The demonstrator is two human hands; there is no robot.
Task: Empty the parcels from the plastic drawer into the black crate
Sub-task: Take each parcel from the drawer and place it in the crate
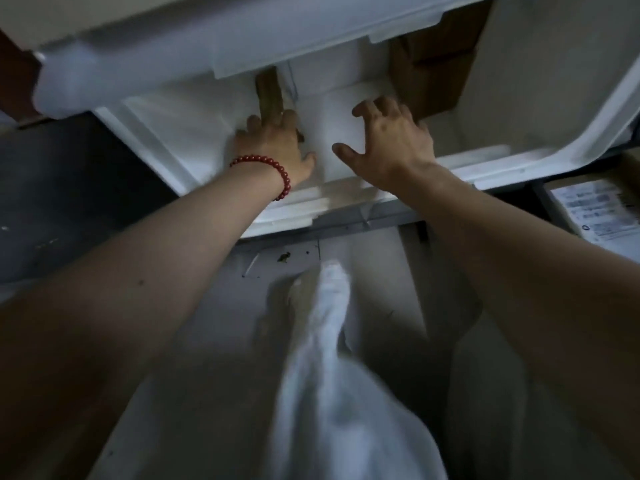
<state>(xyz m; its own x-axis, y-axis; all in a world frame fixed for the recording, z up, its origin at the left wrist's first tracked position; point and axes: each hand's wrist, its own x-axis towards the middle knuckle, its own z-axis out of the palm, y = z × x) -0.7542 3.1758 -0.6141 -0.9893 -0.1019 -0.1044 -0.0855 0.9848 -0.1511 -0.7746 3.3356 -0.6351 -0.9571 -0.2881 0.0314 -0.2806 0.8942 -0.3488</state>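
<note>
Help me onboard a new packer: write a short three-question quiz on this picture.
1. True or false: the left hand and the right hand both reach into the plastic drawer.
2. Which wrist wears the red bead bracelet? A) left B) right
3. Fill in: the right hand is spread over a ___ parcel.

Key: 1 true; 2 A; 3 white.

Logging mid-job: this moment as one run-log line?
phase: reaching for parcel | left hand: beside white parcel, grip unclear | right hand: spread on top | plastic drawer: brown boxes inside
</note>
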